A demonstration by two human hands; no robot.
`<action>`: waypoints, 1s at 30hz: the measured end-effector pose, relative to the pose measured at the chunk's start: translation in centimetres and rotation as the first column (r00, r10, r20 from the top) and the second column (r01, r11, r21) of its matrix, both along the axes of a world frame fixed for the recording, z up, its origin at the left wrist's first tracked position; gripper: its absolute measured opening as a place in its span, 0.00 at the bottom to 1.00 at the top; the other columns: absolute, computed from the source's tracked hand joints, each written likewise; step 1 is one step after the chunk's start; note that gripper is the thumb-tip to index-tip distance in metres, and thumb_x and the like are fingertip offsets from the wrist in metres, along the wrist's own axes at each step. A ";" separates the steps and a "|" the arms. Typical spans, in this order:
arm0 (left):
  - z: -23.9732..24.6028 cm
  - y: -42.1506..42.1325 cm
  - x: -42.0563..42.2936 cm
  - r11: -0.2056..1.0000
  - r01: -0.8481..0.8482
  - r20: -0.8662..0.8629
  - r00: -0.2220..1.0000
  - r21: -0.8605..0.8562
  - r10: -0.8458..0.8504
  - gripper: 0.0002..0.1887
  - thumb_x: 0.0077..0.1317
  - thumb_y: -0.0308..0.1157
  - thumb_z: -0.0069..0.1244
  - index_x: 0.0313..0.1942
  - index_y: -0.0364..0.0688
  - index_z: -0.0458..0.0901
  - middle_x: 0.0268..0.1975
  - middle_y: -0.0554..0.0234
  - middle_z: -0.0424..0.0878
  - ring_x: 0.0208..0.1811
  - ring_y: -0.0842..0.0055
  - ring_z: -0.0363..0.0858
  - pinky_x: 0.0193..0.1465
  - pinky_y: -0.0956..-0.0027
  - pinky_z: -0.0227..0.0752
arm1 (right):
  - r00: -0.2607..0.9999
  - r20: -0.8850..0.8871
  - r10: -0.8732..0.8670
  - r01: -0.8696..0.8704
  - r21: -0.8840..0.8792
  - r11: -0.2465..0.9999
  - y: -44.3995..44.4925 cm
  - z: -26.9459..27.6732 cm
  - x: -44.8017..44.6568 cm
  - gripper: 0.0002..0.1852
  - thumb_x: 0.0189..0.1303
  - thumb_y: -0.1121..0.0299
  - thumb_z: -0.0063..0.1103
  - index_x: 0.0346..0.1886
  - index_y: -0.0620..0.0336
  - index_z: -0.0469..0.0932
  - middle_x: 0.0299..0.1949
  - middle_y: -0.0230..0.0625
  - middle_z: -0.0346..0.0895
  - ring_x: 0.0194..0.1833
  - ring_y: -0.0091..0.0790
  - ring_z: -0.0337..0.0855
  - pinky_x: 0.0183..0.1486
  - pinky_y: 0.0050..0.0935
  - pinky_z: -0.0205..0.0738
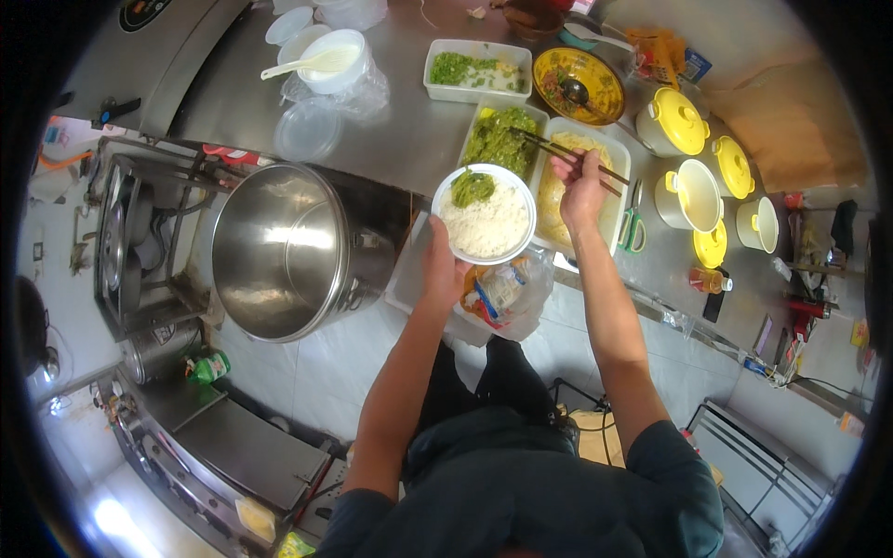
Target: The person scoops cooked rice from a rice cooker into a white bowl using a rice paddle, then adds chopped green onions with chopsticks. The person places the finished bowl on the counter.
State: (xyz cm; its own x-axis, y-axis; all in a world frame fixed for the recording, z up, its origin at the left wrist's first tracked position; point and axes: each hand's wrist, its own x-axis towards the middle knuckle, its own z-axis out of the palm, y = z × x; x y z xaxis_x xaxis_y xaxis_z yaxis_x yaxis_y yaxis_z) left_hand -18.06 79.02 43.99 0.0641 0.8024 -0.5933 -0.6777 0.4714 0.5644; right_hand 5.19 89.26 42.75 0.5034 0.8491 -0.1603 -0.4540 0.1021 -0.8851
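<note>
My left hand (444, 268) holds a round white bowl (530, 216) by its near side. White rice (488, 224) fills much of the bowl, with a clump of chopped green vegetable (473, 188) on top at the far left. Between the fingers of my right hand (582, 190) is a pair of dark chopsticks (568, 152). Their tips reach into chopped green vegetables (499, 139) in a rectangular plastic tub (469, 120). Under my right hand stands another plastic tub (622, 150) with pale yellow shreds (551, 199) in it.
A large steel pot (279, 251) stands open at left. Beyond the tubs are a tub of chopped scallions (453, 70) and a yellow patterned bowl (605, 70) with a ladle. Green-handled scissors (633, 227) and yellow-lidded pots (678, 122) lie rightward. A bagged bin (534, 293) sits below the bowl.
</note>
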 end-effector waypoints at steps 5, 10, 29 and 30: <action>0.3 0.3 0.1 0.998 -0.011 -0.019 1.000 -0.054 0.010 0.37 0.77 0.60 0.38 0.72 0.38 0.63 0.69 0.54 0.73 0.69 0.65 0.75 0.69 0.60 0.73 | 0.999 -0.049 -0.004 -0.001 -0.097 0.995 -0.3 -2.9 0.9 0.21 0.80 0.55 0.44 0.48 0.68 0.75 0.41 0.48 0.84 0.38 0.41 0.89 0.39 0.29 0.85; 0.1 0.1 0.1 0.998 -0.010 -0.017 1.000 -0.057 0.009 0.39 0.75 0.62 0.40 0.73 0.39 0.61 0.71 0.55 0.71 0.69 0.65 0.74 0.71 0.57 0.69 | 0.992 -0.122 -0.011 0.004 -0.063 0.998 -0.8 -2.0 1.9 0.21 0.81 0.55 0.41 0.48 0.67 0.74 0.42 0.47 0.81 0.39 0.45 0.87 0.44 0.35 0.83; -1.2 -0.1 0.3 0.996 -0.017 -0.012 1.000 -0.084 0.016 0.38 0.75 0.63 0.38 0.71 0.40 0.65 0.68 0.55 0.75 0.68 0.65 0.75 0.69 0.57 0.72 | 0.974 0.004 0.224 -0.222 -0.128 0.967 -8.4 4.1 0.8 0.19 0.79 0.58 0.49 0.50 0.69 0.77 0.36 0.40 0.81 0.30 0.33 0.86 0.30 0.25 0.82; -1.0 -0.1 0.2 0.996 -0.021 -0.016 1.000 -0.082 0.020 0.38 0.75 0.63 0.38 0.71 0.40 0.65 0.68 0.55 0.75 0.68 0.64 0.75 0.69 0.57 0.72 | 0.968 0.055 0.247 -0.238 -0.130 0.963 -9.1 4.2 0.7 0.19 0.79 0.59 0.49 0.50 0.69 0.77 0.36 0.40 0.81 0.30 0.33 0.86 0.30 0.26 0.82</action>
State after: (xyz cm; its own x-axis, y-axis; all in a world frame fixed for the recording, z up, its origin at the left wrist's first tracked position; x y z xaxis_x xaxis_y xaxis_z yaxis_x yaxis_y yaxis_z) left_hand -17.88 78.92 42.98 0.0392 0.7521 -0.6579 -0.6794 0.5028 0.5344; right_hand 5.92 80.18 46.99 0.2988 0.9233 -0.2413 -0.3879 -0.1135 -0.9147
